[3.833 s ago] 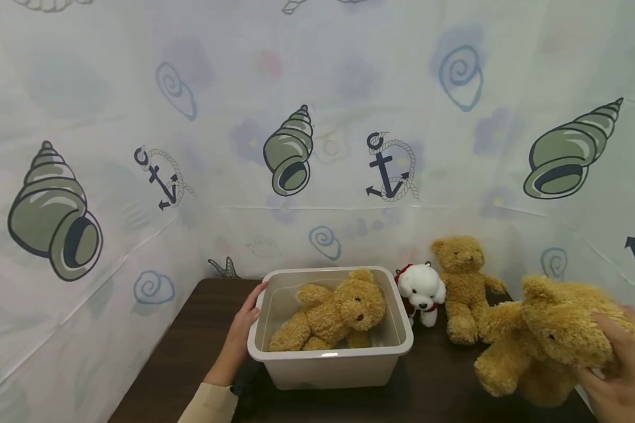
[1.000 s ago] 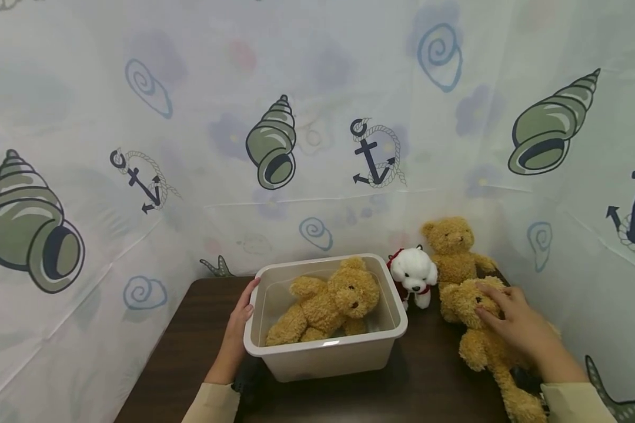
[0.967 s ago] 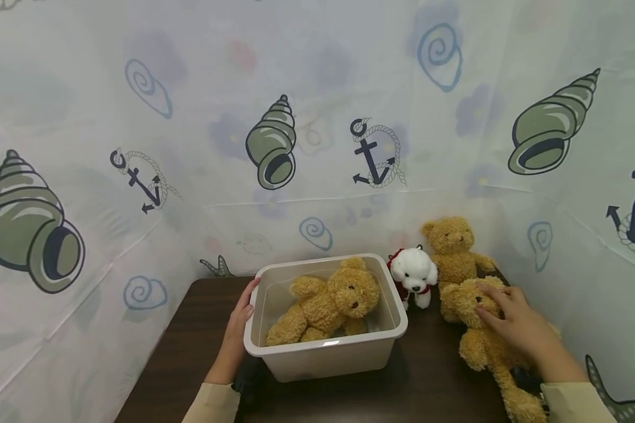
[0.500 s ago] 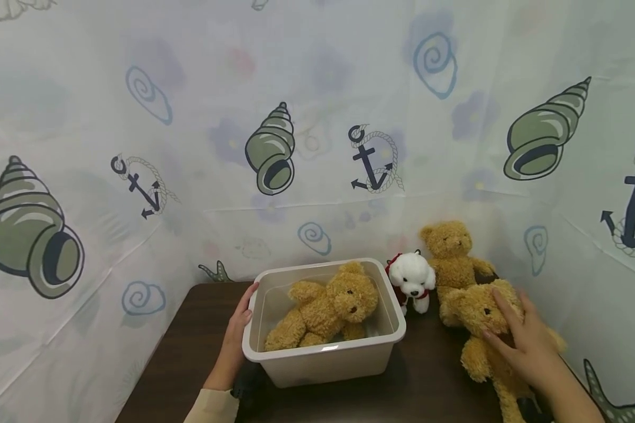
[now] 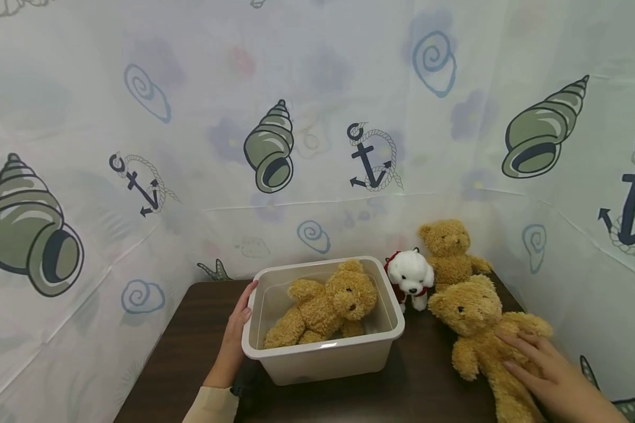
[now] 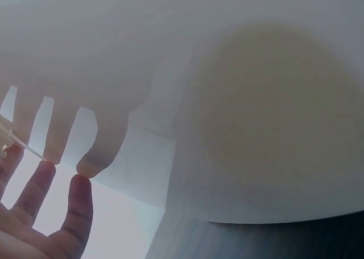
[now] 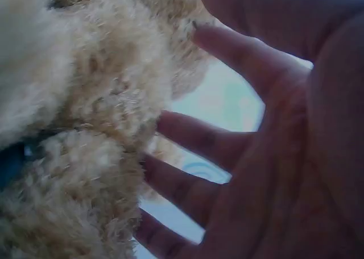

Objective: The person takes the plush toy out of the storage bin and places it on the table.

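My left hand (image 5: 237, 326) rests against the left side of a beige plastic bin (image 5: 328, 364), fingers along the wall just under the rim. In the left wrist view its fingertips (image 6: 81, 199) touch the smooth bin wall, which mirrors them. A tan teddy bear (image 5: 323, 311) lies tilted inside the bin. To the right, my right hand (image 5: 552, 376) has its fingers spread at the belly of a second teddy bear (image 5: 478, 329), which leans back on the table. In the right wrist view, the fingertips (image 7: 170, 120) reach its curly fur (image 7: 102, 83) without curling round it.
Behind the second bear sits a third teddy bear (image 5: 448, 247) against the patterned sheet wall (image 5: 328, 158). A white plush dog (image 5: 411, 273) with red trim stands between that bear and the bin. Everything is on a dark wooden table (image 5: 182, 346), walled in by the sheet at back and sides.
The second bear, held up at the right before, now leans on the table. My right hand has slid off its head down to its belly. My left hand stays at the bin.
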Demonstrator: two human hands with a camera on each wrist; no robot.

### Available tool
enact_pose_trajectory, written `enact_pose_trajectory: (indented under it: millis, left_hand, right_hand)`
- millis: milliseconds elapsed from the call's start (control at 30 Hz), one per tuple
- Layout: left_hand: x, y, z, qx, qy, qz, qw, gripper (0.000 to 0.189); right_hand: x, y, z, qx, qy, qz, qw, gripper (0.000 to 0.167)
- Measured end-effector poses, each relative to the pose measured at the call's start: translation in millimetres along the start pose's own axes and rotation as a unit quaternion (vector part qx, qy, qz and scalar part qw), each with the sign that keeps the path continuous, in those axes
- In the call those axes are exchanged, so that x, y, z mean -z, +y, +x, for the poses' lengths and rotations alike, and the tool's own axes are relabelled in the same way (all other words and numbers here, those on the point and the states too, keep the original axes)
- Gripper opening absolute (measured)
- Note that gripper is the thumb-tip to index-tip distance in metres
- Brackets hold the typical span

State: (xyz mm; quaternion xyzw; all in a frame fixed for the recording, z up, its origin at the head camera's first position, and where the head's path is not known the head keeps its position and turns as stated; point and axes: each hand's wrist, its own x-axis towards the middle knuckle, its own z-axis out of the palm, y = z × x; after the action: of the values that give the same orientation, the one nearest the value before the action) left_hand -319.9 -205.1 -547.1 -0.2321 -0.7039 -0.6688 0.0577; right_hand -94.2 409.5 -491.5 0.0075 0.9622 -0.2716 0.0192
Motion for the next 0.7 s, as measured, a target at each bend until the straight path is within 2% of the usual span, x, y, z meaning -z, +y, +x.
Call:
enact_pose_trajectory:
  millis: [33,133,233,267,300,467,600,700]
  left_hand:
    - [0.5,-0.1,-0.1,-0.002,0.0,0.002,1.0,0.057]
    - [1.7,-0.4,0.3,-0.004,-0.001,0.007,1.0,0.057]
    - [1.7,-0.7,1.0,-0.002,-0.001,0.013,0.9999,0.056]
    - [1.5,-0.7,1.1,-0.002,0.0,0.015,0.9999,0.056]
    - [1.4,-0.5,1.1,-0.002,0.0,0.016,0.9999,0.056]
    - [1.7,0.5,-0.9,-0.004,0.006,0.019,0.9998,0.056]
    - [3.0,0.6,-1.6,-0.003,0.002,0.013,0.9999,0.056]
    - [3.7,1.1,-1.3,-0.003,-0.003,0.008,1.0,0.057]
  right_hand:
    - [-3,5,-1.4,0.012,-0.009,0.011,0.9998,0.067]
    - [-9,19,-0.8,-0.008,-0.052,0.034,0.998,0.067]
    - [-14,30,-1.1,-0.027,-0.041,0.024,0.9985,0.072]
    - [-13,29,0.0,-0.054,-0.054,0.023,0.9969,0.077]
    - [-12,29,0.2,-0.064,-0.056,0.021,0.9961,0.079]
    - [-7,18,2.4,-0.093,-0.07,0.0,0.9932,0.087]
    - [-3,4,0.2,-0.103,-0.053,-0.02,0.993,0.09]
    - [-1,-3,-3.4,-0.077,-0.048,-0.017,0.9957,0.084]
